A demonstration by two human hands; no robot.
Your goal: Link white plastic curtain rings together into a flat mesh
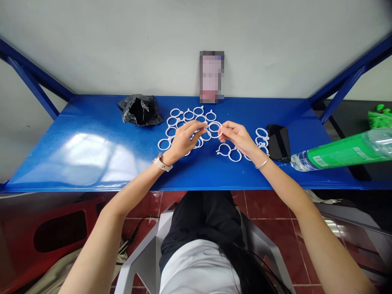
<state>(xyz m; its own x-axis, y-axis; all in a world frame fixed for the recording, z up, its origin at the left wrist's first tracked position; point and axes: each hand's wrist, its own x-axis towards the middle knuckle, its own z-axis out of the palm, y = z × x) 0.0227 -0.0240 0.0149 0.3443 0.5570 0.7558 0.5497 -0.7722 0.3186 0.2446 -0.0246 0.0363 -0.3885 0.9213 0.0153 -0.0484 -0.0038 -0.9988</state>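
A white curtain ring point(214, 124) is held up over the blue table between my two hands. My left hand point(187, 138), with a watch on its wrist, pinches the left side of the ring, where its small eyelet would be; the fingertips partly hide that spot. My right hand point(235, 134), wearing a bangle, grips the ring's right side between thumb and fingers. Several like rings lie beneath and behind my left hand, among them one ring point(164, 144) at the left. Below my right hand rest a ring point(224, 150) and others, some partly covered by the wrist.
A crumpled black plastic bag point(141, 110) stands open at the back left. On the right are a small group of rings point(261, 132), a dark phone point(278, 142) and a green-labelled bottle point(339, 150) lying sideways. A blurred upright object point(211, 77) leans on the wall.
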